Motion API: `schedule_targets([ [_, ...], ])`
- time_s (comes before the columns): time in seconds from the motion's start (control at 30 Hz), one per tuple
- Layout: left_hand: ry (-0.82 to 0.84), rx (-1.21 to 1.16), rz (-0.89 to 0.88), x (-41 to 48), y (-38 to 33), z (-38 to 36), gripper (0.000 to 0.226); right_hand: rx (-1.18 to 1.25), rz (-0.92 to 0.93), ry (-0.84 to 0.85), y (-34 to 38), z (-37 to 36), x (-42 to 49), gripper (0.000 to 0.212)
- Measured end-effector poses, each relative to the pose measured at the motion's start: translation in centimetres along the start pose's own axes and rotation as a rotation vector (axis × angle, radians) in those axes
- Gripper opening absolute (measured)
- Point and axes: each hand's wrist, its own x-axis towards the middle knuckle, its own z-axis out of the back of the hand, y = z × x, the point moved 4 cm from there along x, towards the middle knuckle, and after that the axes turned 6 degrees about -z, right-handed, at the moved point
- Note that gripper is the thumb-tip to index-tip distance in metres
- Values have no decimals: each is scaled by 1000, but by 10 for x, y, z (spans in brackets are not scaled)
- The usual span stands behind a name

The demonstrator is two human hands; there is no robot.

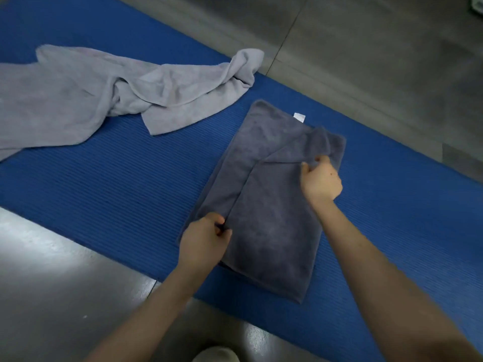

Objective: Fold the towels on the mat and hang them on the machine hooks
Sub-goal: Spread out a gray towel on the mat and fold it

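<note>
A dark grey towel [271,205] lies partly folded on the blue ribbed mat [117,184], with a small white label at its far edge. My left hand [205,242] pinches the near end of the folded-over flap's edge. My right hand [321,180] grips the far end of that flap, which is bunched up near the towel's right side. A light grey towel [104,92] lies crumpled and unfolded on the mat at the upper left. No machine or hooks are in view.
Grey tiled floor [366,48] surrounds the mat on the far side and at the near left. A pale shoe tip [217,355] shows at the bottom edge. Bare mat lies between the two towels.
</note>
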Motion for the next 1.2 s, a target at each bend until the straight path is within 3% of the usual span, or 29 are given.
schedule_targets([
  [0.17, 22, 58, -64, 2, -3, -1, 12, -356, 187, -5, 1, -19, 45, 35],
  [0.3, 12, -34, -48, 1, -3, 10, 18, -326, 236, -140, 13, -2, 62, 33],
  [0.43, -30, -115, 3, 0, 4, 28, 22, -267, 399, -314, 63, 21, 63, 33],
  [0.53, -74, -56, 59, 4, 19, 40, 22, -192, 508, -188, 110, 7, 62, 32],
  [0.6, -93, 0, 93, 5, 31, 40, 19, -194, 530, 69, 127, -15, 57, 43],
  [0.67, -86, 68, 101, 5, 36, 36, 19, -201, 502, 260, 127, -31, 51, 55],
  [0.7, -91, 96, 98, 4, 37, 33, 21, -198, 477, 249, 119, -31, 50, 52],
  [0.8, -136, 176, 66, -1, 33, 28, 27, -220, 341, -38, 69, -13, 57, 31],
  [0.87, -161, 265, 40, -5, 30, 24, 30, -226, 167, -140, 16, -3, 67, 37],
  [1.0, -139, 282, 81, -5, 32, 20, 31, -62, -103, 64, -49, -11, 79, 51],
  [1.1, -118, 228, 45, 0, 35, 19, 22, 96, -135, 92, -52, -18, 84, 31],
  [1.2, -108, 278, -18, 4, 34, 21, 21, 104, -140, 53, -57, -18, 85, 22],
])
